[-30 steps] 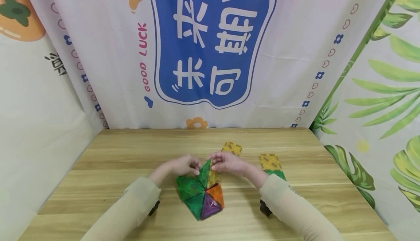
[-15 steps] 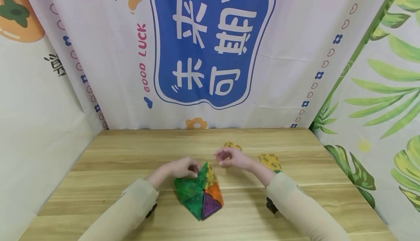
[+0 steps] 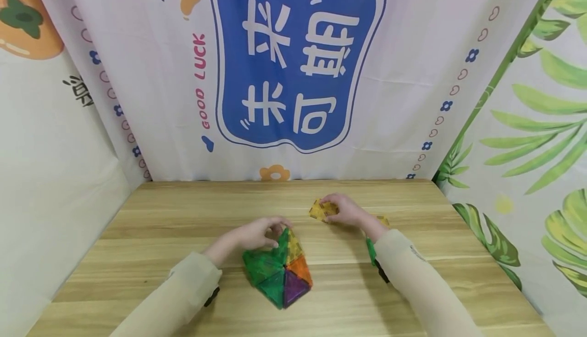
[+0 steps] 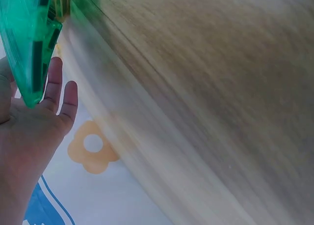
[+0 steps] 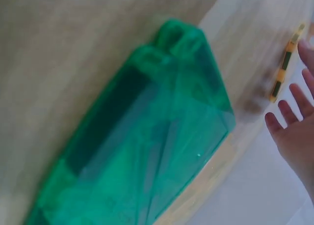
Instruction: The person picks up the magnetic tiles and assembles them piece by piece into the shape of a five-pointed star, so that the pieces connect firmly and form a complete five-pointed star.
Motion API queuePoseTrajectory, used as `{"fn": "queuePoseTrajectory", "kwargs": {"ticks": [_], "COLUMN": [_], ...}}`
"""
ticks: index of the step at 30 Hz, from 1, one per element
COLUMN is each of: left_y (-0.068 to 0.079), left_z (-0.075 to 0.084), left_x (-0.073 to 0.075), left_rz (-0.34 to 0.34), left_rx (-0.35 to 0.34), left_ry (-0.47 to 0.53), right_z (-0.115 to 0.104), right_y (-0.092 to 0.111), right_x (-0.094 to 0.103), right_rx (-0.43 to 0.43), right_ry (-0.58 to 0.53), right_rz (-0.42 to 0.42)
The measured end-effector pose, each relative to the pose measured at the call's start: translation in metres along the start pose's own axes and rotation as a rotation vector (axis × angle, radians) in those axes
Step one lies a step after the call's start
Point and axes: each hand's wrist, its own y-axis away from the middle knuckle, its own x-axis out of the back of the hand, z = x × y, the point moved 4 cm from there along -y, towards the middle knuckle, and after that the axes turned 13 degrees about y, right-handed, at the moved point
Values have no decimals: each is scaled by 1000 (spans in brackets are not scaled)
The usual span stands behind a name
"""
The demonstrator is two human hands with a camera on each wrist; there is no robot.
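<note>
A cluster of translucent magnetic tiles stands joined on the table, with green triangles (image 3: 263, 266), a purple triangle (image 3: 295, 288), an orange triangle (image 3: 300, 269) and a yellow triangle (image 3: 294, 247). At its far side my left hand (image 3: 257, 232) curves thumb and fingers around the raised green triangular tile (image 3: 282, 242); the exact contact is partly hidden. In the left wrist view, green tiles (image 4: 29, 43) cover part of that hand. Farther back, my right hand (image 3: 347, 210) holds a yellow tile (image 3: 316, 210) between thumb and fingers. That yellow tile (image 5: 283, 68) appears edge-on in the right wrist view.
Beneath the right forearm, another yellow tile (image 3: 383, 220) and a green tile (image 3: 370, 250) lie partly hidden. The green tile (image 5: 162, 131) looms close to the right wrist camera. A printed cloth (image 3: 399, 138) hangs behind the wooden table (image 3: 192, 199).
My right hand has left the cluster and moved back and right to the yellow tile. The left hand stays at the green triangle, its fingers now spread farther over the tip.
</note>
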Motion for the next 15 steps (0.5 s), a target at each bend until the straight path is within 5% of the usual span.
{"fn": "queuePoseTrajectory", "kwargs": {"ticks": [8,15], "left_y": [8,21], "left_z": [-9,-17], "left_x": [6,13], "left_rz": [77,108], "left_rx": [16,-12], "left_ry": [19,38], "right_z": [1,2], "right_y": [-1,-2], "right_x": [-1,-2], "right_rx": [103,34], "right_ry": [59,127], "right_rz": [-180,-257]}}
